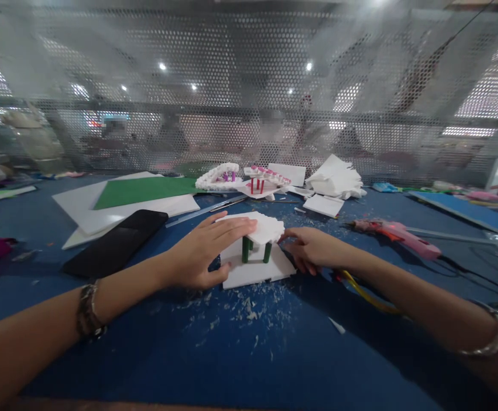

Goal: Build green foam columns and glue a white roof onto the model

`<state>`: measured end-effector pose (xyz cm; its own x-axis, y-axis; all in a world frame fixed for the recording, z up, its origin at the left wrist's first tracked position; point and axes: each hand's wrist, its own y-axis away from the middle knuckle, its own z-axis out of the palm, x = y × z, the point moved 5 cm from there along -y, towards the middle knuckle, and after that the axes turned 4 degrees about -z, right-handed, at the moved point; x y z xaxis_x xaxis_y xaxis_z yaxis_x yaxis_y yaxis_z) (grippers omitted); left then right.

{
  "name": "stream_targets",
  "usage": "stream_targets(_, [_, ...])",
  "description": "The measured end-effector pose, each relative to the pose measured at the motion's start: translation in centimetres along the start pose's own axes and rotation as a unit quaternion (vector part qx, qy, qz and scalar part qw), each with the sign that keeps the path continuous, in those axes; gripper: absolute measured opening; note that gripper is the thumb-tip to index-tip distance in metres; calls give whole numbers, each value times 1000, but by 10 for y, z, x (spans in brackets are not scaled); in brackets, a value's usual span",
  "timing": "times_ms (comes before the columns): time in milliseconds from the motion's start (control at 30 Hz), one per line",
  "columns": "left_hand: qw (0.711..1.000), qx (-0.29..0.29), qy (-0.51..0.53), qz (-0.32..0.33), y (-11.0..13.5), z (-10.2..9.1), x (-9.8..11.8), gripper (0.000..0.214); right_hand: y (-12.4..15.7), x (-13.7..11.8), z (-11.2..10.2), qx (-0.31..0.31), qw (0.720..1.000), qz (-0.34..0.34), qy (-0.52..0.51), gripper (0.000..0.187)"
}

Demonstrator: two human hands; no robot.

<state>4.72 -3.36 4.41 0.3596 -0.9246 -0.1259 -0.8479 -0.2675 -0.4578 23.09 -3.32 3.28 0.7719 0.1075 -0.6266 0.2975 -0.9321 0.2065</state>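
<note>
The model is being steadied, I judge: my left hand spreads wide over it; I can't tell whether my right hand grips. Next needs light pressure.

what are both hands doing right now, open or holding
Left hand: open, resting on the white top.
Right hand: partly curled beside it; whether holding anything cannot be told.
</note>
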Motion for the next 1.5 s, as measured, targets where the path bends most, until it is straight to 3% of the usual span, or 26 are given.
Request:
stream_targets(167, [997, 6, 71, -37, 0, 1, -2, 54, -1, 0, -5, 26, 999, -10, 22, 22])
stream_targets(233, [983, 29, 143, -115, -1, 1, -11, 46, -2, 1, -4, 28, 999, -16, 27, 21])
stream_targets(333, [936, 103, 230, -247, 0, 2, -32, 38, -5, 5, -1, 28, 999, -28, 31, 22])
stream_targets(400, [923, 103, 233, -288, -1, 6, -42, 35, -6, 8, 0, 30, 998, -37, 35, 22])
stream_targets(533, [930, 7, 235, -283, -10, 22, -45, 29, -8, 10, 0, 36, 997, -56, 49, 22])
stream_targets(667, [921, -22, 281, -268, -19, 31, -43, 26, -8, 10, 0, 35, 995, -69, 63, 22])
stream_targets(967, [908, -32, 279, -312, -20, 38, -44, 38, -7, 9, 1, 40, 994, -64, 81, 23])
stream_targets(1200, [890, -51, 331, -310, -26, 44, -33, 31, -7, 7, 0, 42, 993, -62, 97, 23])
stream_targets(1500, [910, -49, 313, -267, -26, 41, -35, 23, -8, 7, 0, 48, 990, -70, 113, 21])
